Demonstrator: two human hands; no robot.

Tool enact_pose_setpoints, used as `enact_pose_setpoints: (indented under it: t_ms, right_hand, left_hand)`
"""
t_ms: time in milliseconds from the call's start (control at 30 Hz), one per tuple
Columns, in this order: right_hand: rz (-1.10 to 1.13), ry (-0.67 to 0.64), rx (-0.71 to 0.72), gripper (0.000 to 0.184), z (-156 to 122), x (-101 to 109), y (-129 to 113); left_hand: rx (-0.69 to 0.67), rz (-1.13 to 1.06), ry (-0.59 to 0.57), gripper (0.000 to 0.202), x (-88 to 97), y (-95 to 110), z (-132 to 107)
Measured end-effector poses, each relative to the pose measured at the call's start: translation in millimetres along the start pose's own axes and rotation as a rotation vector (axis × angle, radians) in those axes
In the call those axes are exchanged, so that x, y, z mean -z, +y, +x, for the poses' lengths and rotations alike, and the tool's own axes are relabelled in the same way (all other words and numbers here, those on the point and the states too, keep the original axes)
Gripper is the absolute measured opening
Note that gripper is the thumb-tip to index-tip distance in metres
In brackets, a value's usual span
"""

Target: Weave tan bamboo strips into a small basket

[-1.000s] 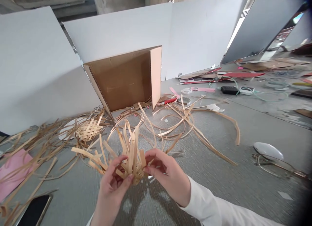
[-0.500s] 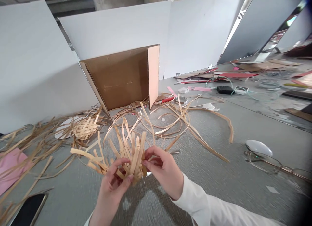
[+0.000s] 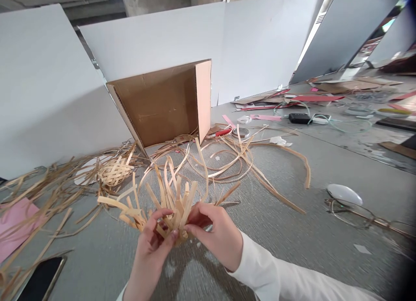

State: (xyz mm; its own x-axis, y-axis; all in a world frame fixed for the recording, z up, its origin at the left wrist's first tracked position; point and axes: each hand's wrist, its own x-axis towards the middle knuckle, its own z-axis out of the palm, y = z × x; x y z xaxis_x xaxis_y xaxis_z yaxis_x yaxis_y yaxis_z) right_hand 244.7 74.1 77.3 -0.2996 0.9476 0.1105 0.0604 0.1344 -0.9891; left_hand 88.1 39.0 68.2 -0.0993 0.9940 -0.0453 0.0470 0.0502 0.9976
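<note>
Between my two hands is a partly woven piece of bamboo strips [image 3: 176, 213], its loose ends fanning upward and to the left. My left hand [image 3: 155, 242] grips its left and near side, thumb pressed against the crossing strips. My right hand [image 3: 212, 231] pinches the strips at the right side, close to the left thumb. The right fingertips are partly hidden among the strips. On the table to the left lies a woven bamboo ball [image 3: 116, 171].
An open cardboard box [image 3: 159, 106] stands against white partition panels [image 3: 253, 50]. Loose strips [image 3: 269, 190] lie around it. Eyeglasses [image 3: 357, 216] and a white oval object [image 3: 344, 195] are at right, a phone [image 3: 42, 279] at lower left. A red-handled tool [image 3: 223, 132] lies beside a tape roll [image 3: 241, 132].
My right hand has shifted slightly left, its fingertips now nearer the left thumb. The upright strips in the woven piece lean a little more to the right.
</note>
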Motion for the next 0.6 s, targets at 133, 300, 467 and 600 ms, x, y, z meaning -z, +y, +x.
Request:
enact_pose_setpoints:
  t_ms: [133, 300, 467, 600]
  right_hand:
    - [0.077, 0.002, -0.032, 0.013, 0, 0, -1]
    - [0.093, 0.041, 0.035, 0.011, -3, -3, -2]
    - [-0.005, 0.060, 0.074, 0.020, -7, -7, 4]
    - [0.024, 0.021, 0.095, 0.017, -6, -8, 5]
  left_hand:
    - [-0.049, 0.066, 0.038, 0.031, 0.6, 1, -1]
    - [-0.101, 0.147, 0.082, 0.028, 3.1, 2, 1]
    - [-0.060, 0.178, 0.052, 0.033, 3.8, -8, -1]
    - [-0.083, 0.231, 0.061, 0.025, 2.4, -7, -2]
